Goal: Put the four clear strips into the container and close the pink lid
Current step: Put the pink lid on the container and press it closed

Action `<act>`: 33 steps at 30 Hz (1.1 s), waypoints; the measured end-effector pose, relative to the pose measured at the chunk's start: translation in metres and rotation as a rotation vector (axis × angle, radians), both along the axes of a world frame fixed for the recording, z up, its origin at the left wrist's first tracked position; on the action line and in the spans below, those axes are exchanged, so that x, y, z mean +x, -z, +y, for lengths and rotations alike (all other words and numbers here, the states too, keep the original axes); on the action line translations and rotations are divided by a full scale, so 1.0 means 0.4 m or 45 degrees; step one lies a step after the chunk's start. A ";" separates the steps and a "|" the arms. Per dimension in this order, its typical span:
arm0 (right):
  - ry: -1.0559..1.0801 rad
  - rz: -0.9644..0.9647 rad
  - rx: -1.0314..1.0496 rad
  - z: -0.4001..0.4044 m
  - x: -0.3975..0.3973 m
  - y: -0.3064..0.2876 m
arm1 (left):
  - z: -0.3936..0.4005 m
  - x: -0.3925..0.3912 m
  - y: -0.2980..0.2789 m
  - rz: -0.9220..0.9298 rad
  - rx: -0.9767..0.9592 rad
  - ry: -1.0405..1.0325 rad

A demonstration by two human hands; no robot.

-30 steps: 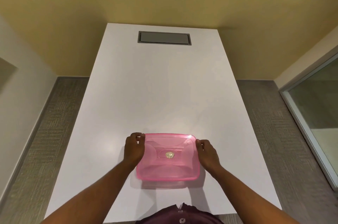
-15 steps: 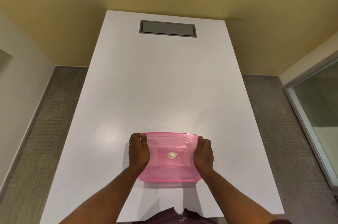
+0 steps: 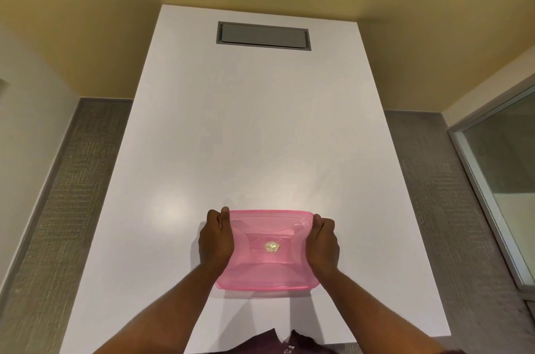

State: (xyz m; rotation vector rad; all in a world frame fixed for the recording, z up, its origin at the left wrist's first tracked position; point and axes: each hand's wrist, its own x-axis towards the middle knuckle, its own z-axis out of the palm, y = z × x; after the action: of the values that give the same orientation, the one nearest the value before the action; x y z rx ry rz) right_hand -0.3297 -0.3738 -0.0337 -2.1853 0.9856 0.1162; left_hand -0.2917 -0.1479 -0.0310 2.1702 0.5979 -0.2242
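Observation:
A rectangular container with a translucent pink lid (image 3: 267, 264) sits on the white table (image 3: 254, 136) close to the near edge. A small gold sticker marks the lid's middle. My left hand (image 3: 215, 239) grips the container's left side, thumb on the lid's far left corner. My right hand (image 3: 324, 240) clasps the right side, thumb at the far right corner. The lid lies flat over the container. No clear strips show through the pink plastic; I cannot tell what is inside.
A grey rectangular hatch (image 3: 263, 36) is set into the table's far end. Grey carpet (image 3: 72, 194) runs along both sides. A glass panel with a metal frame (image 3: 503, 180) stands at the right. Yellow walls surround the table.
Both hands have closed in from the container's edges to grip its two sides firmly. The camera has tilted, so the table's far end sits higher in view.

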 end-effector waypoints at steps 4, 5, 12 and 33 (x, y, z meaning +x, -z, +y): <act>-0.011 0.042 -0.002 -0.004 0.008 -0.009 | 0.001 0.002 0.003 -0.030 0.000 -0.001; -0.010 0.051 0.005 -0.006 0.008 -0.009 | 0.001 0.002 0.003 -0.039 0.004 0.000; 0.061 0.224 0.331 -0.049 0.041 -0.021 | 0.001 0.001 -0.003 -0.054 0.041 0.023; 0.178 0.164 0.281 -0.021 -0.126 -0.015 | 0.015 -0.045 -0.022 0.055 -0.111 -0.078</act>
State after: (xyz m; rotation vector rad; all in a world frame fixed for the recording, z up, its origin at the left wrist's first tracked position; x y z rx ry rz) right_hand -0.3801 -0.3822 -0.0279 -1.9216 1.1381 0.2891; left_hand -0.3097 -0.1418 -0.0224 2.0649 0.6657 -0.2600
